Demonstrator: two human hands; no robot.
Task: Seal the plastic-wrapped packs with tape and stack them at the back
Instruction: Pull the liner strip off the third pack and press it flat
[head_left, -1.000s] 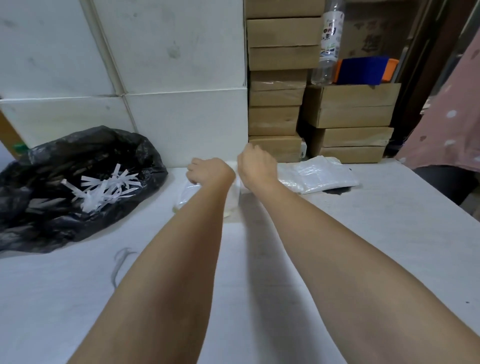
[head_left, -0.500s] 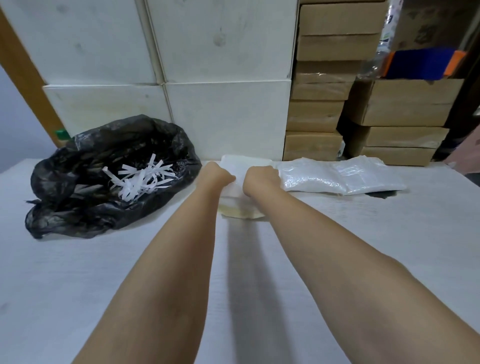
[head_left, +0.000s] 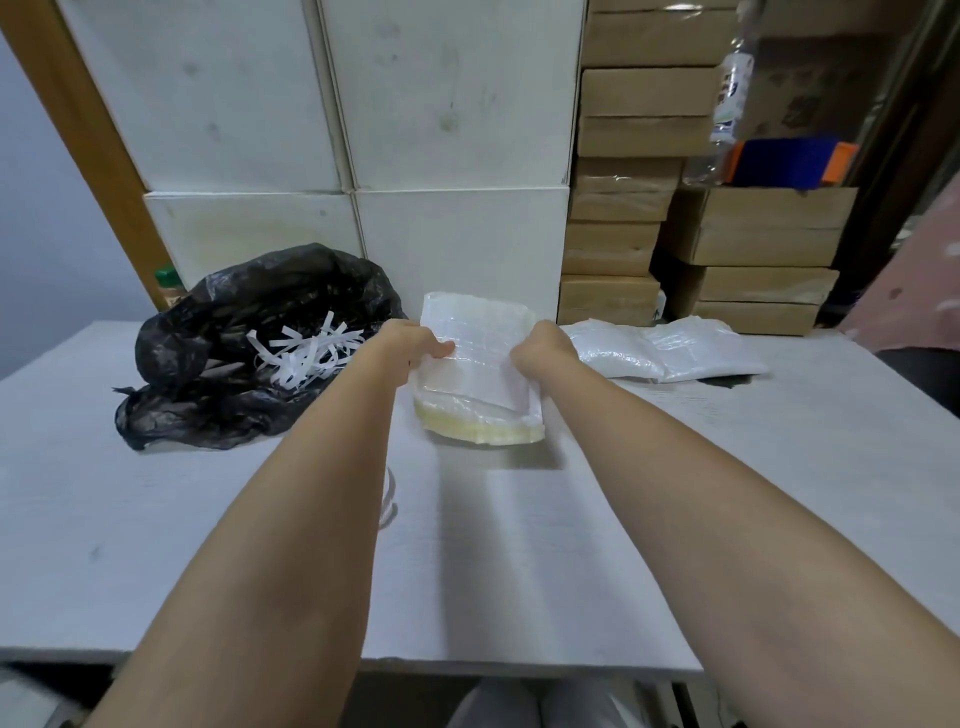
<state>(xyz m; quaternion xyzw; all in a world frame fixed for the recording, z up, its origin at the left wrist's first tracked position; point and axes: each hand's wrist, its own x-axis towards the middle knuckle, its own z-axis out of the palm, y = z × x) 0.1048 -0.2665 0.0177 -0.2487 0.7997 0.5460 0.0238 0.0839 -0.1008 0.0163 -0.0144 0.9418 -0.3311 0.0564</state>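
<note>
A white plastic-wrapped pack (head_left: 480, 353) is tilted up off a low pile of yellowish-edged packs (head_left: 478, 426) near the middle back of the white table (head_left: 208, 519). My left hand (head_left: 415, 345) grips the pack's left edge, thumb on its top face. My right hand (head_left: 543, 345) grips its right edge. Both arms reach straight forward. More wrapped packs (head_left: 660, 351) lie flat to the right, against the cardboard boxes. No tape roll is clearly visible; a thin white band (head_left: 388, 496) peeks out beside my left forearm.
A crumpled black bag (head_left: 228, 374) holding white paper strips (head_left: 301, 353) sits at the left back. White boxes (head_left: 457, 244) and stacked cardboard boxes (head_left: 613, 249) line the rear. A clear bottle (head_left: 727, 104) stands on the boxes. A person's pink sleeve (head_left: 919, 291) is at the right edge.
Both hands have drawn the pack back from the rear and lifted its far edge up; the top pack now tilts toward me above the pile. The camera has shifted leftward and lower.
</note>
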